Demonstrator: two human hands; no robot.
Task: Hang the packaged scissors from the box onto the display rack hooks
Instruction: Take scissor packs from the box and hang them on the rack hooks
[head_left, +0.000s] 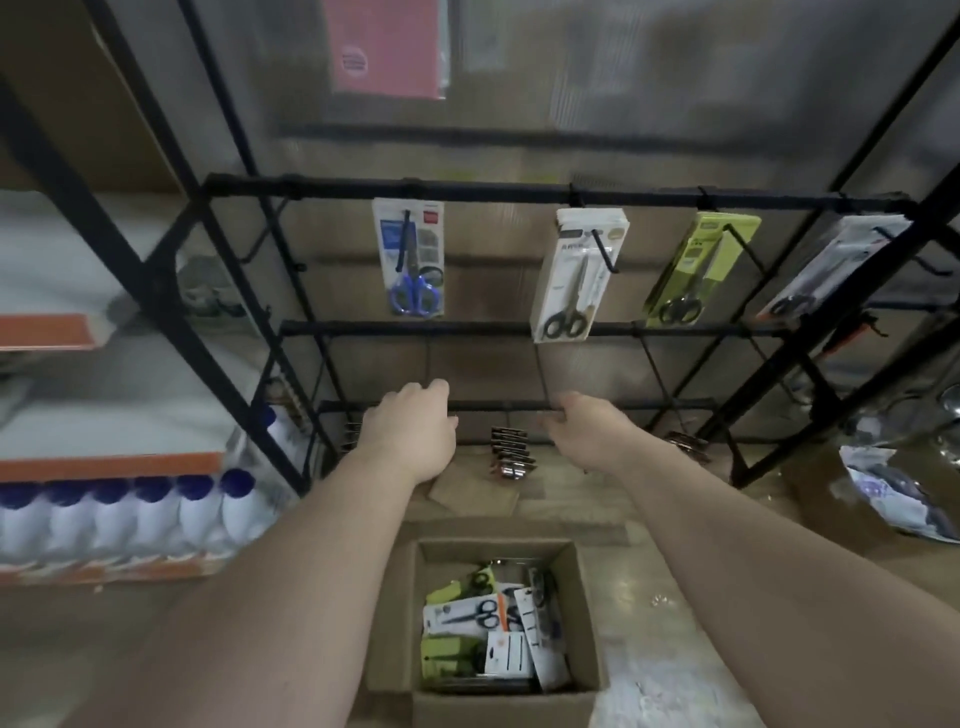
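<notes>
Head view looks down on the packaged scissors (483, 621), which lie in a loose heap of white and green cards at the bottom of an open cardboard box (584, 597) on the floor, between the person's two forearms. Neither hand holds a pack.

Just beyond the box stands the black wire display rack (493, 188). Four packs hang in a row from hooks on its upper bar: a blue-handled pair (410, 260), then a white pack (574, 280), a green pack (696, 270) and, far right and blurred, a grey pack (831, 265).

Both hands reach to the rack's lowest bar (501, 405). The left hand (410, 428) shows its back to the camera, its fingers bent forward over the bar and mostly hidden, so I cannot tell whether they are gripping it or are loose. The right hand (584, 426) has its fingers curled at the bar, close to it or touching; whether they pinch anything cannot be told.

Between the hands and lower, a stack of small dark packets (511, 453) hangs on a lower hook.

To the left, a shelf carries a row of white bottles (130, 519) with blue caps. A pink card (387, 47) hangs high behind the rack.
</notes>
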